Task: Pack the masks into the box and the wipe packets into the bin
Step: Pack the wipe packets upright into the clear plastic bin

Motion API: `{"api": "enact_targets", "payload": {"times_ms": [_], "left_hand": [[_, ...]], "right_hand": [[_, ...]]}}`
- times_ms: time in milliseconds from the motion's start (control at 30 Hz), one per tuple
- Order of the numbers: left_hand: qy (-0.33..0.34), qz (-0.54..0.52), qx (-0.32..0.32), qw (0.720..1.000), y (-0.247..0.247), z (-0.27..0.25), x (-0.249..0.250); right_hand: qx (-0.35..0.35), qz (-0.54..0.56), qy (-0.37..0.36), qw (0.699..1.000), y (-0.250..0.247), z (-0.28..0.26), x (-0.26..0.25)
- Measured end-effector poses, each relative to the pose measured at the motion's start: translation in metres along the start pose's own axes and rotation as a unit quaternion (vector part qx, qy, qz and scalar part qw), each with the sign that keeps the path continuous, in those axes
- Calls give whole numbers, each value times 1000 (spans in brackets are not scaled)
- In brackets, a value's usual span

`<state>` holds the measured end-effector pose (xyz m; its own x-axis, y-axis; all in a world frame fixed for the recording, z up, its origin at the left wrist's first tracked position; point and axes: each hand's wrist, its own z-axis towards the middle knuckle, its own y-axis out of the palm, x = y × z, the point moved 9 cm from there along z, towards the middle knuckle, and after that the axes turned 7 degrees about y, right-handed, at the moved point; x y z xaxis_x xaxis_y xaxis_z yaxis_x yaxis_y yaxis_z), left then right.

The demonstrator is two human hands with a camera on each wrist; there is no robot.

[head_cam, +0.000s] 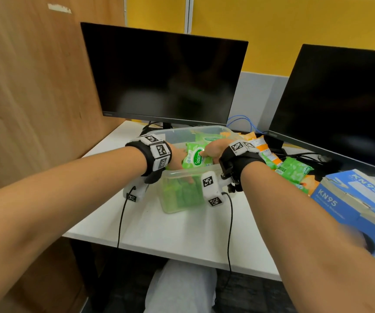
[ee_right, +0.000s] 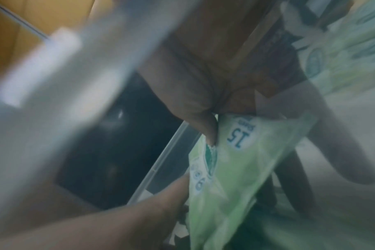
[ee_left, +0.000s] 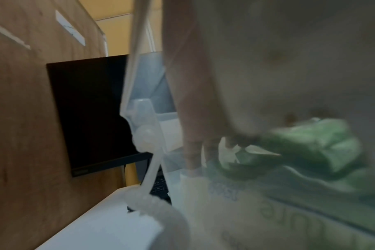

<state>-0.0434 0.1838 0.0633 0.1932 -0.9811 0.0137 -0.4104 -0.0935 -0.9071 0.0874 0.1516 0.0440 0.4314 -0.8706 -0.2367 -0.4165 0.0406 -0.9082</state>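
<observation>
- Presently both hands work over one clear plastic bin [head_cam: 204, 129] on the white desk [head_cam: 182, 231]; left hand [head_cam: 177, 158] and right hand [head_cam: 216, 149] each grip the same green wipe packet [head_cam: 196, 157], held above the bin's opening.
- Count, head view: two dark monitors [head_cam: 164, 75]; one blue KN95 box [head_cam: 358, 199] at the right desk edge; green packets already stacked inside the bin, number unclear through the wall; a loose heap of packets [head_cam: 292, 169] right of the bin, at least four, green and orange.
- Right wrist view only: thumb [ee_right: 206, 125] pressed on the packet face, "15" printed on it; the other hand's fingers [ee_right: 167, 194] on the lower edge.
- Left wrist view only: blurred; fingers [ee_left: 193, 152] curled at the packet's end; bin rim beside them.
</observation>
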Motion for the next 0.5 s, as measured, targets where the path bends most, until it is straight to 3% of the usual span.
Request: {"api": "enact_targets", "payload": {"times_ms": [133, 367, 500], "left_hand": [[8, -84, 29, 996, -4, 3, 1], [-37, -21, -54, 998, 11, 10, -20], [-27, 72, -70, 995, 18, 20, -21]], "right_hand": [[-19, -29, -16, 999, -2, 1, 2], [-23, 28, -12, 999, -4, -7, 7], [-20, 202, -2, 979, -7, -14, 19]]}}
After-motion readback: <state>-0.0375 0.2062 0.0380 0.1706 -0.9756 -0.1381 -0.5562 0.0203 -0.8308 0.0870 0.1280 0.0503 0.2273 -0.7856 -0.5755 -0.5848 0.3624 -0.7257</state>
